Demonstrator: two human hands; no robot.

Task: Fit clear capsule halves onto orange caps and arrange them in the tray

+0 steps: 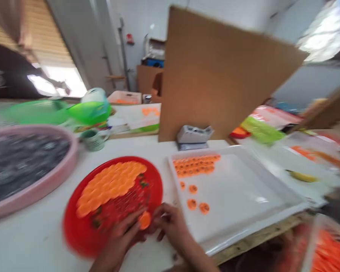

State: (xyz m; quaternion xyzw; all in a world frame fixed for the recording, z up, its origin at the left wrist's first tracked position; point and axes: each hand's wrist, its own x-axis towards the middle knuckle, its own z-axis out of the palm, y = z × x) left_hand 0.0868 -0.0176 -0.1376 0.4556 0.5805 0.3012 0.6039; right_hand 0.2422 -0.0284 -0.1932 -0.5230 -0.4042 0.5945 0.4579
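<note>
Over the near edge of the red tray [155,177], my left hand [124,231] pinches a round orange disc [144,220] between thumb and fingers. My right hand [170,223] is close beside the disc on its right, fingers curled together; whatever they may grip is hidden and blurred. Many similar orange discs [113,185] lie in overlapping rows across the far half of the red tray. To the right, a white shallow tray [235,189] holds rows of orange discs with dark centres [197,165], and several loose ones [192,204] lie nearer its left side.
A pink basin [70,162] full of small dark, shiny pieces stands at left. Behind the red tray is a green mug [93,139]. A cardboard sheet [215,71] stands upright behind a grey tape dispenser [195,135]. Far right lies a banana [303,176].
</note>
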